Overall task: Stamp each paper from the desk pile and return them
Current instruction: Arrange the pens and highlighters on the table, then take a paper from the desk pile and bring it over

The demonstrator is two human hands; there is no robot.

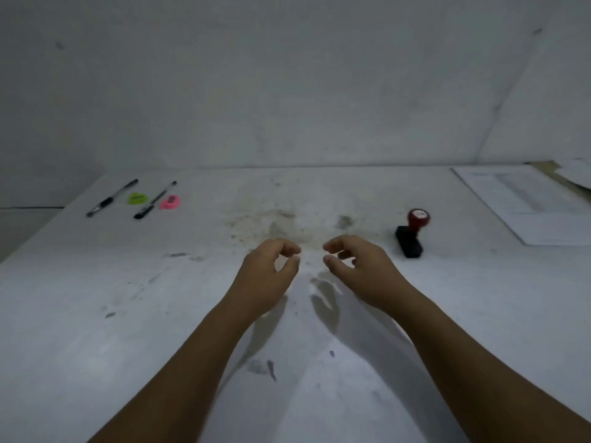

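Left hand [268,266] and right hand [358,263] hover over the bare desk [96,314], fingers loosely curled, holding nothing. The stamp [412,233] lies tipped just right of them; the paper pile [527,203] sits far right. A sheet should be drawn squarely to centre first. No writing is legible.

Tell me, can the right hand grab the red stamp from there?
Probably yes. The right hand is empty, fingers loosely curled, and the stamp stands just to its right on the desk, with nothing between them.
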